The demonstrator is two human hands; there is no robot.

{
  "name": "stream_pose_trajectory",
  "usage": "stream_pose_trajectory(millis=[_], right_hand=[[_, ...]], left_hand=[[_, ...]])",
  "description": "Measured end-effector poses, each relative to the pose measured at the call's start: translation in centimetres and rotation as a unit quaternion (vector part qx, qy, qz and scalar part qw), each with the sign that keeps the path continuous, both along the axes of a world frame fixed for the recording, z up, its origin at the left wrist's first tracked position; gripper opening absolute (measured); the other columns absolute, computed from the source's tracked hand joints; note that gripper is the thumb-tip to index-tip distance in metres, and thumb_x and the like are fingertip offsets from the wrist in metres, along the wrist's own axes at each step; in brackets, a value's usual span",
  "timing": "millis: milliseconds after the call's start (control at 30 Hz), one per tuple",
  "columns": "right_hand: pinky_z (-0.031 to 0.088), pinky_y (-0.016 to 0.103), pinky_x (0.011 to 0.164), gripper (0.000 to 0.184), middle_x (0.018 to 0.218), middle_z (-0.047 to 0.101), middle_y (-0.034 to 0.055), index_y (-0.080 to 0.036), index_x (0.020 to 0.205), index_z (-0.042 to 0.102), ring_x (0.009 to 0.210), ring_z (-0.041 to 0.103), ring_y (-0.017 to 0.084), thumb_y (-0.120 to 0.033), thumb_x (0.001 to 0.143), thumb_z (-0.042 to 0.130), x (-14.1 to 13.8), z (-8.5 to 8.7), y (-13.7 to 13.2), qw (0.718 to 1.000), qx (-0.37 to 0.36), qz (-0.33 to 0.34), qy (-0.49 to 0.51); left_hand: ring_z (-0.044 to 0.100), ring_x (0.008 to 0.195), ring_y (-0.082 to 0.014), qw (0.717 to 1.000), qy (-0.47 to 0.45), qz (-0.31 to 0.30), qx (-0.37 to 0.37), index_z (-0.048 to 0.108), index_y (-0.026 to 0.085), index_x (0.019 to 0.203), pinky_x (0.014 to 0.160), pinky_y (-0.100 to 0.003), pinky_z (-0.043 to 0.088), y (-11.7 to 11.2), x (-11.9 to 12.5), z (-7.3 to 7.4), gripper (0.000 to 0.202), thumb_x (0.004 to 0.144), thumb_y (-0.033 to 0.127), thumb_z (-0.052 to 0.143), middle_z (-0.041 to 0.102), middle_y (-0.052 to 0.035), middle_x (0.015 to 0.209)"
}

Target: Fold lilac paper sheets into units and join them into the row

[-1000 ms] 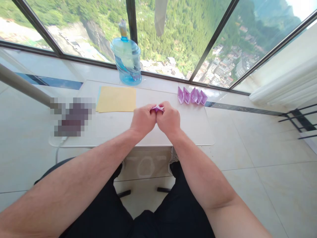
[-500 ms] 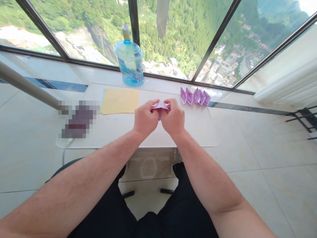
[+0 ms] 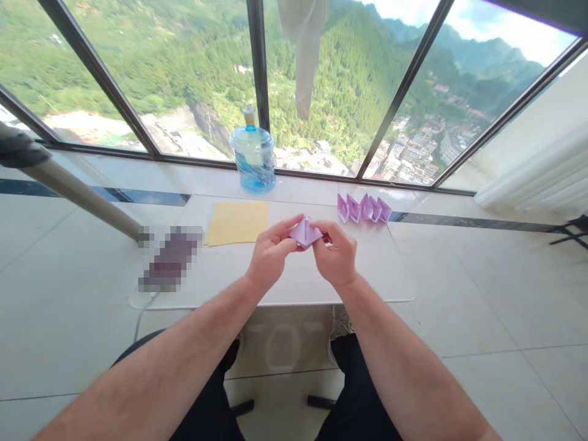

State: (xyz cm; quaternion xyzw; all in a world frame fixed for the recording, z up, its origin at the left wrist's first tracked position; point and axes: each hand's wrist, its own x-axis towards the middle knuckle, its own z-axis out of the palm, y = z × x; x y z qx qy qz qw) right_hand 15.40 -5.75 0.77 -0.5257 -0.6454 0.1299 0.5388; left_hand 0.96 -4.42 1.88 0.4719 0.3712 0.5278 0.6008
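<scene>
A small folded piece of purple paper (image 3: 305, 234), shaped like an origami boat, is held over the white table (image 3: 294, 275). My left hand (image 3: 271, 251) pinches its left side between thumb and fingers. On the other side, my right hand (image 3: 336, 250) grips the right corner, its fingers curled. The paper's pointed middle flap faces up between the two hands. Several finished-looking purple paper boats (image 3: 366, 208) stand in a row at the table's back right, apart from my hands.
Yellow paper sheets (image 3: 236, 222) lie stacked at the table's back left. A pixelated dark object (image 3: 171, 257) with a white cable is at the left edge. A blue water jug (image 3: 254, 160) stands by the window, and a slanting pole (image 3: 92, 196) reaches down at left.
The view has tilted upward. The purple paper has been turned and spread so its front face shows, and my fingers have shifted to its left and right corners.
</scene>
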Motion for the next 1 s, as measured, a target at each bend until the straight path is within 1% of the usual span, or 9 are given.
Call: stream_pose_trajectory(millis=[33, 133, 233, 333, 433, 533, 767, 900, 1000], right_hand=[[0.058, 0.031, 0.078, 0.022, 0.095, 0.075, 0.0014, -0.028, 0.099, 0.070, 0.080, 0.069, 0.017, -0.020, 0.086, 0.053, 0.0, 0.0, 0.0, 1.000, 0.006, -0.002, 0.004], [0.059, 0.033, 0.078, 0.023, 0.095, 0.076, 0.0016, -0.028, 0.099, 0.072, 0.081, 0.070, 0.018, -0.019, 0.085, 0.056, 0.0, 0.1, -0.2, 1.000, 0.015, 0.017, 0.012], [0.059, 0.034, 0.080, 0.028, 0.098, 0.076, 0.0024, -0.027, 0.103, 0.072, 0.083, 0.070, 0.018, -0.016, 0.082, 0.056, -0.2, 0.5, -0.5, 0.997, 0.011, 0.072, 0.039], [0.060, 0.034, 0.082, 0.031, 0.101, 0.076, 0.0029, -0.026, 0.108, 0.070, 0.088, 0.071, 0.018, -0.017, 0.082, 0.056, -0.4, 0.9, -0.5, 0.984, -0.029, 0.132, 0.116], [0.060, 0.035, 0.082, 0.025, 0.098, 0.076, 0.0042, -0.024, 0.108, 0.069, 0.090, 0.072, 0.020, -0.029, 0.085, 0.065, -0.7, 1.0, -0.2, 0.976, -0.073, 0.107, 0.177], [0.061, 0.036, 0.081, 0.025, 0.098, 0.077, 0.0055, -0.023, 0.103, 0.073, 0.089, 0.072, 0.021, -0.038, 0.083, 0.070, -0.8, 1.0, 0.2, 0.974, -0.102, 0.077, 0.185], [0.059, 0.035, 0.080, 0.018, 0.096, 0.076, 0.0047, -0.023, 0.096, 0.077, 0.092, 0.070, 0.021, -0.033, 0.083, 0.072, -0.5, 1.4, 0.2, 0.979, -0.081, 0.084, 0.165], [0.058, 0.036, 0.082, 0.019, 0.093, 0.077, 0.0044, -0.022, 0.095, 0.078, 0.087, 0.070, 0.020, -0.032, 0.080, 0.076, -0.5, 1.2, 0.2, 0.974, -0.096, 0.097, 0.182], [0.057, 0.036, 0.081, 0.019, 0.090, 0.077, 0.0038, -0.021, 0.091, 0.077, 0.083, 0.069, 0.020, -0.034, 0.077, 0.078, -0.6, 0.7, 0.4, 0.967, -0.109, 0.103, 0.207]], left_hand=[[0.071, 0.098, -0.0268, 1.000, -0.022, -0.019, -0.012, 0.068, 0.015, 0.128, 0.084, -0.044, 0.061, -0.2, -0.1, 0.2, 0.059, 0.075, 0.040, 0.072, 0.076, -0.0107, 0.110], [0.071, 0.099, -0.0266, 0.999, -0.022, 0.005, -0.041, 0.067, 0.016, 0.127, 0.084, -0.043, 0.060, -0.6, -0.3, 0.5, 0.061, 0.075, 0.048, 0.076, 0.076, -0.0110, 0.106], [0.072, 0.096, -0.0252, 0.998, -0.024, 0.025, -0.046, 0.067, 0.016, 0.126, 0.086, -0.041, 0.058, -0.5, -0.5, 0.6, 0.065, 0.069, 0.042, 0.084, 0.077, -0.0108, 0.104], [0.071, 0.097, -0.0240, 0.998, -0.026, 0.049, -0.028, 0.071, 0.016, 0.118, 0.086, -0.037, 0.057, -0.1, -0.7, 0.6, 0.057, 0.066, 0.034, 0.086, 0.077, -0.0096, 0.107], [0.071, 0.095, -0.0230, 0.998, -0.001, 0.055, -0.013, 0.075, 0.016, 0.108, 0.087, -0.036, 0.056, 0.1, -0.9, 0.7, 0.045, 0.066, 0.030, 0.085, 0.078, -0.0082, 0.103], [0.071, 0.096, -0.0241, 0.999, 0.024, 0.045, 0.000, 0.076, 0.016, 0.105, 0.088, -0.037, 0.057, -0.2, -0.9, 0.8, 0.042, 0.067, 0.031, 0.085, 0.078, -0.0084, 0.104], [0.072, 0.098, -0.0254, 0.995, 0.071, 0.047, 0.044, 0.078, 0.017, 0.104, 0.088, -0.036, 0.058, -0.5, -0.7, 0.8, 0.036, 0.073, 0.036, 0.081, 0.078, -0.0077, 0.104], [0.072, 0.089, -0.0232, 0.987, 0.130, 0.067, 0.074, 0.079, 0.016, 0.104, 0.080, -0.033, 0.058, -0.3, -0.8, 0.3, 0.035, 0.076, 0.037, 0.079, 0.079, -0.0075, 0.099], [0.072, 0.085, -0.0220, 0.984, 0.145, 0.070, 0.082, 0.079, 0.016, 0.105, 0.077, -0.032, 0.058, -0.3, -0.8, 0.2, 0.035, 0.077, 0.038, 0.078, 0.079, -0.0077, 0.098]])
